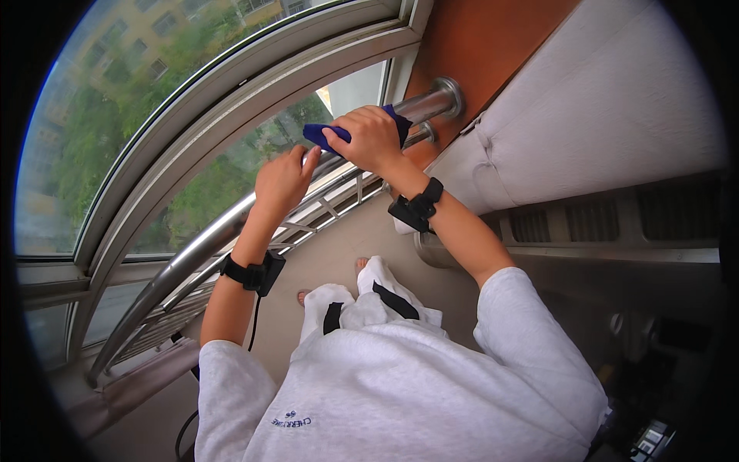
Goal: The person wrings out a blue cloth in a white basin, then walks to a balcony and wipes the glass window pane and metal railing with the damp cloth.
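Observation:
My right hand [366, 138] presses a dark blue cloth [321, 136] around the polished metal handrail [213, 231] in front of the window. Folds of the cloth stick out on both sides of the palm. Just to the left, my left hand [283, 180] is curled over the bare rail, its thumb and fingertips close to the cloth's near end. The undersides of the rail and of the cloth are hidden by my hands.
Below the rail run a thinner rail and metal bars [323, 207]. Behind it is a framed sliding window [190, 121]. An orange-brown panel [467, 46] holds the rail's end flange [453, 97]. A pale tied curtain [583, 110] hangs at right. A cable [254, 323] trails from my left wristband.

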A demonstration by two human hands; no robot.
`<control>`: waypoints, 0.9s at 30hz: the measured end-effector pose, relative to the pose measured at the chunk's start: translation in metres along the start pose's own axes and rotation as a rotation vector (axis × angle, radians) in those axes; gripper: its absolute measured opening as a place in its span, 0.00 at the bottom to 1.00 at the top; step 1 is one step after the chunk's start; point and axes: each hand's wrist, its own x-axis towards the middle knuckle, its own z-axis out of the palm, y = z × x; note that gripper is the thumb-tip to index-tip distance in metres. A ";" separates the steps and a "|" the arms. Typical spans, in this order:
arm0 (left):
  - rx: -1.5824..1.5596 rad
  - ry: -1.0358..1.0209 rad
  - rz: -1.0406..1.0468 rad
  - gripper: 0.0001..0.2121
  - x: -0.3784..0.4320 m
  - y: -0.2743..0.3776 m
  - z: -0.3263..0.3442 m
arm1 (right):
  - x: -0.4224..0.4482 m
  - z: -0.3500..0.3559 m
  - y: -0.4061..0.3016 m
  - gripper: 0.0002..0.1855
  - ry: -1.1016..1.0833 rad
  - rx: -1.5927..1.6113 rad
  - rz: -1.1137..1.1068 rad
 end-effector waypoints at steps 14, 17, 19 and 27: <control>0.052 0.050 -0.019 0.26 -0.003 -0.001 0.003 | -0.020 -0.053 0.121 0.12 0.132 -0.398 -0.024; 0.041 0.063 -0.021 0.26 -0.005 -0.008 0.006 | -0.031 -0.044 0.100 0.12 0.244 -0.429 0.021; 0.056 0.039 -0.032 0.26 -0.004 -0.005 0.003 | -0.042 -0.042 0.096 0.11 0.358 -0.410 0.139; 0.066 0.032 -0.060 0.26 -0.002 -0.011 0.002 | -0.034 -0.058 0.068 0.09 0.609 -0.045 0.430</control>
